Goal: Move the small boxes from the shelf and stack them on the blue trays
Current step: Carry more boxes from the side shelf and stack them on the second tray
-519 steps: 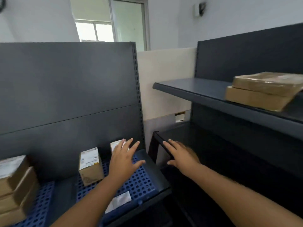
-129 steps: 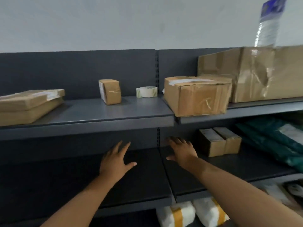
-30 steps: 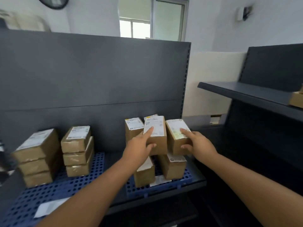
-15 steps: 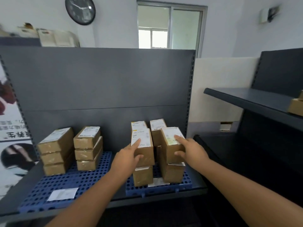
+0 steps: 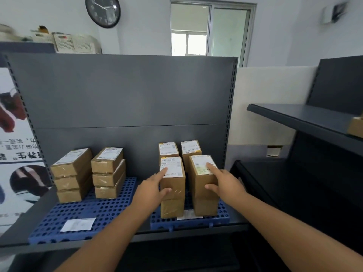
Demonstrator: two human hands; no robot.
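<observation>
Two blue perforated trays lie on the low grey shelf: a left tray (image 5: 82, 214) and a right tray (image 5: 223, 217). On the right tray stand small brown labelled boxes in stacks. My left hand (image 5: 151, 190) grips the top box of the front left stack (image 5: 173, 180), forefinger on its label, thumb on its front. My right hand (image 5: 225, 185) grips the top box of the front right stack (image 5: 202, 177) the same way. Two more boxes (image 5: 179, 149) stand behind. On the left tray are two stacks of three flat boxes (image 5: 88, 173).
A loose white label (image 5: 78, 224) lies on the left tray's front. A grey perforated back panel (image 5: 125, 99) rises behind the trays. A dark shelf unit (image 5: 306, 122) stands to the right, with a box corner (image 5: 356, 127) at the frame edge.
Both hands have lowered the two boxes onto the front stacks on the right tray. The view has pulled back and risen, showing the clock and window.
</observation>
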